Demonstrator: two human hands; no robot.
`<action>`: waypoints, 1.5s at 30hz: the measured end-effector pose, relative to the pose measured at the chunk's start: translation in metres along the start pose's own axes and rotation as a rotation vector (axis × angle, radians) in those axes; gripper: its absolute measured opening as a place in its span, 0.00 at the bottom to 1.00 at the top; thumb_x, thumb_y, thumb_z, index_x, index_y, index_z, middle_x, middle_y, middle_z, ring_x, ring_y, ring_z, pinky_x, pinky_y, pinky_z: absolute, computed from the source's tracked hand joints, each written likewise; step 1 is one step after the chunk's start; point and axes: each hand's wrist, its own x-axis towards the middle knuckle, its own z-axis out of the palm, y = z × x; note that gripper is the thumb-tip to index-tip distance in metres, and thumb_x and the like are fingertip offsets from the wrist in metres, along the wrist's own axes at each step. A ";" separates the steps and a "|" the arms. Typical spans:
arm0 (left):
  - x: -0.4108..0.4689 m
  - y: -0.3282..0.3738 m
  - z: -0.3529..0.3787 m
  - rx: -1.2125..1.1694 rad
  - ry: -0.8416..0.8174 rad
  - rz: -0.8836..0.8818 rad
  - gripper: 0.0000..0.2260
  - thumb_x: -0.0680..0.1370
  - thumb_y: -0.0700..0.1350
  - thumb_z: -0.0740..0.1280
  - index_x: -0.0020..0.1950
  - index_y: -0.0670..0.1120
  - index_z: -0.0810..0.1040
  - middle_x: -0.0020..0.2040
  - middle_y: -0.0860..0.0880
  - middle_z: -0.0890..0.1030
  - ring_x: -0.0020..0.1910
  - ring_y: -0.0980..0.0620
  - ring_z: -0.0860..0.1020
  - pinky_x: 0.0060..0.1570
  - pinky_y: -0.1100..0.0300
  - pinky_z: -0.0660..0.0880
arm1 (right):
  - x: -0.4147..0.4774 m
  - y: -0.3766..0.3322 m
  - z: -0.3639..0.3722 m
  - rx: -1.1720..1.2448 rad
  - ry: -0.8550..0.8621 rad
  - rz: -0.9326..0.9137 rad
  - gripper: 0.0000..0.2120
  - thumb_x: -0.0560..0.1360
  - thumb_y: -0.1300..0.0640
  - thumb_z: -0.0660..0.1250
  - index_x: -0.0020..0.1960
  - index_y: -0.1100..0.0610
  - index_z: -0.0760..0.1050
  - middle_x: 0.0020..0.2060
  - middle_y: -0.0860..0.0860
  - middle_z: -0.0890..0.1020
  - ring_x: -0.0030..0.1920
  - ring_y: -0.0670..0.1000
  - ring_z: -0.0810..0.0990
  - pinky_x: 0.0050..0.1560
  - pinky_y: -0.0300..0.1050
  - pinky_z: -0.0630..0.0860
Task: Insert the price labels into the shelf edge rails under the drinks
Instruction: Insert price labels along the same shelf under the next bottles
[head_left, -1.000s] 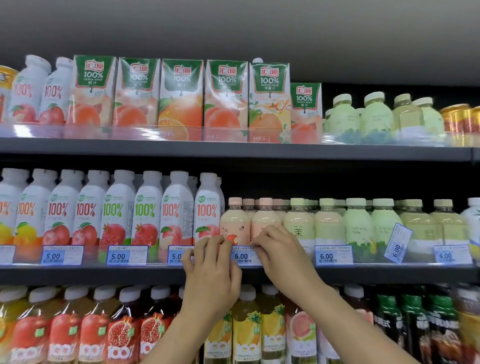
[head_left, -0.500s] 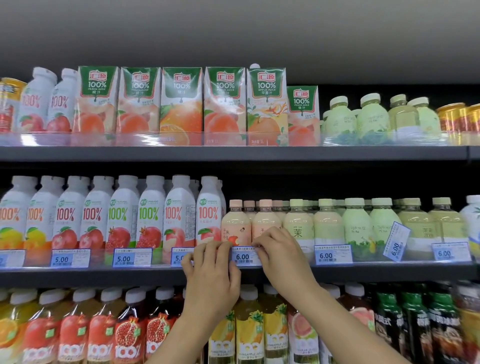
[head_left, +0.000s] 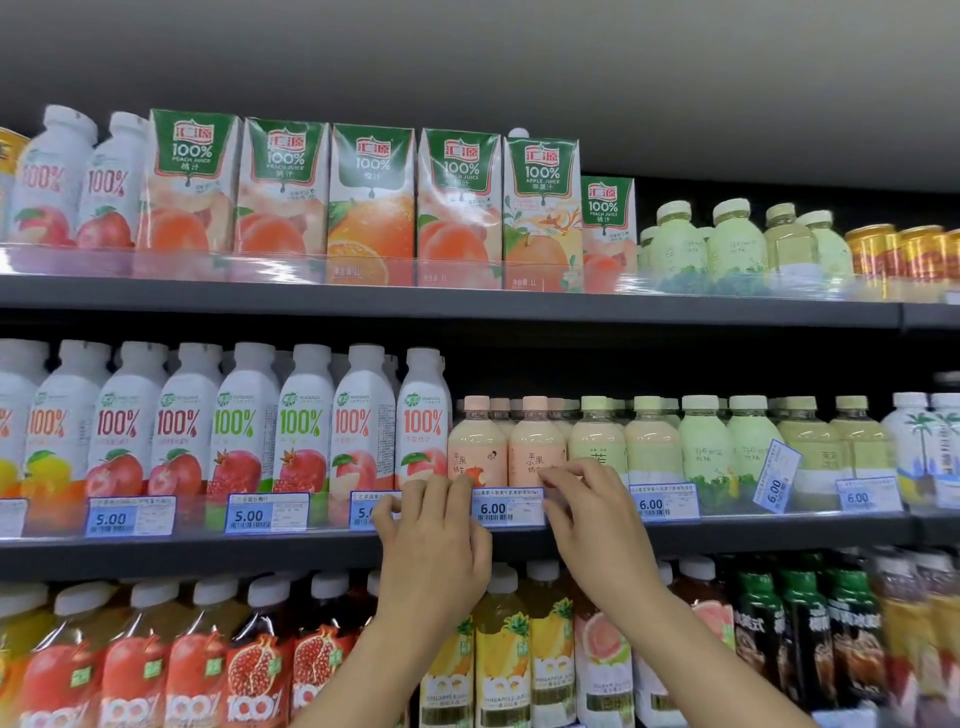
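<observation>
Price label (head_left: 508, 507) sits in the rail, both raised hands' fingers (head_left: 563, 480) pinching its side edges.

Above the dark grey metal shelf edge (head_left: 727, 538), white paper price labels with blue blocks (head_left: 506, 507) are showing black numerals, under pale peach plastic bottles (head_left: 477, 447) and light green bottles (head_left: 706, 447).
</observation>
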 end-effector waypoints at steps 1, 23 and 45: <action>0.000 0.000 0.000 0.004 -0.008 0.003 0.19 0.75 0.51 0.57 0.62 0.46 0.76 0.54 0.49 0.76 0.54 0.46 0.73 0.55 0.43 0.65 | -0.001 0.001 -0.001 -0.008 0.002 0.010 0.15 0.78 0.53 0.65 0.65 0.49 0.75 0.56 0.44 0.74 0.57 0.46 0.70 0.58 0.46 0.73; 0.003 -0.005 -0.003 -0.030 -0.014 0.024 0.18 0.75 0.52 0.56 0.61 0.48 0.75 0.52 0.49 0.73 0.52 0.47 0.71 0.50 0.44 0.66 | -0.007 -0.013 0.004 -0.068 -0.019 0.058 0.15 0.78 0.55 0.65 0.64 0.49 0.76 0.56 0.44 0.72 0.57 0.47 0.69 0.58 0.44 0.70; 0.009 0.058 0.017 0.042 0.046 -0.006 0.14 0.77 0.48 0.59 0.58 0.48 0.79 0.58 0.49 0.76 0.59 0.45 0.72 0.62 0.42 0.62 | 0.009 0.098 -0.040 0.009 0.091 -0.092 0.09 0.77 0.58 0.67 0.56 0.52 0.80 0.47 0.46 0.77 0.50 0.51 0.71 0.51 0.47 0.66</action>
